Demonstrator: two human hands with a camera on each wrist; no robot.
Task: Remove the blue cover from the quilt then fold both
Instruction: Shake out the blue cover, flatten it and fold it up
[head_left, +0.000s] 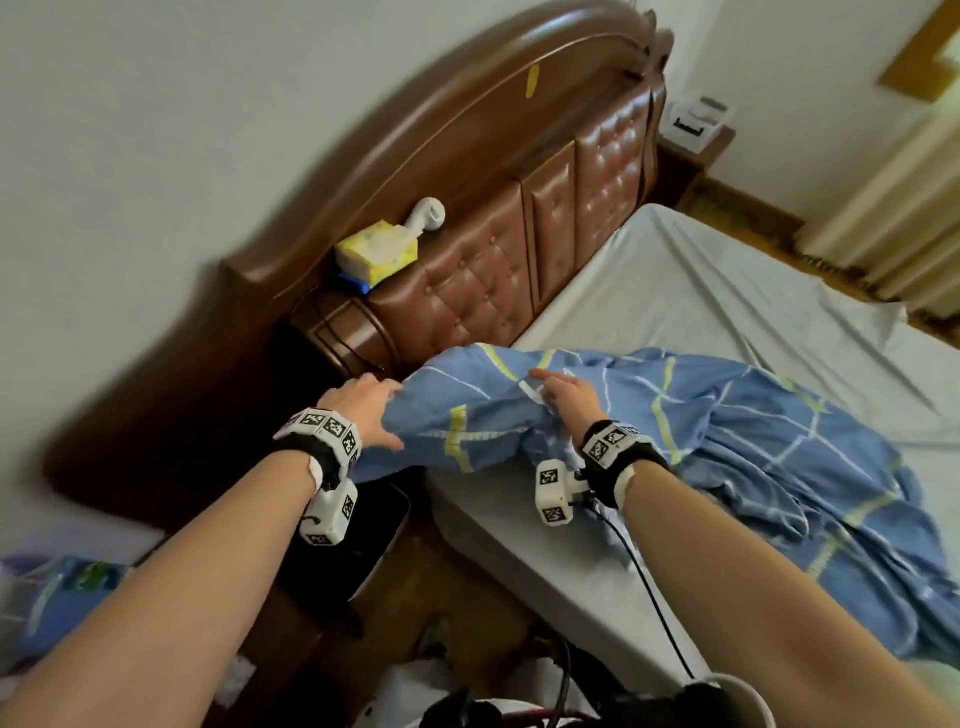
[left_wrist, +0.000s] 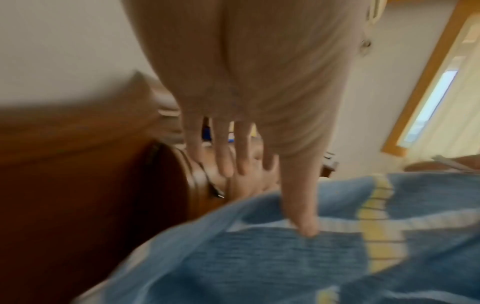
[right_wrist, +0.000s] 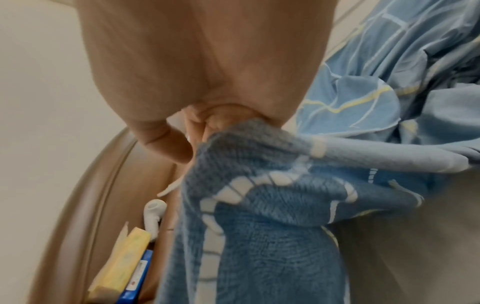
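The blue cover (head_left: 753, 441) lies bunched across the near side of the bed (head_left: 727, 291), one end lifted toward the headboard (head_left: 519, 218). The left hand (head_left: 363, 410) lies at that end's left edge, fingers straight, thumb resting on the cloth. The right hand (head_left: 566, 400) pinches a fold on its top.

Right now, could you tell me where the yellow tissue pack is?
In the head view, the yellow tissue pack sits on the bedside cabinet, left of the headboard.
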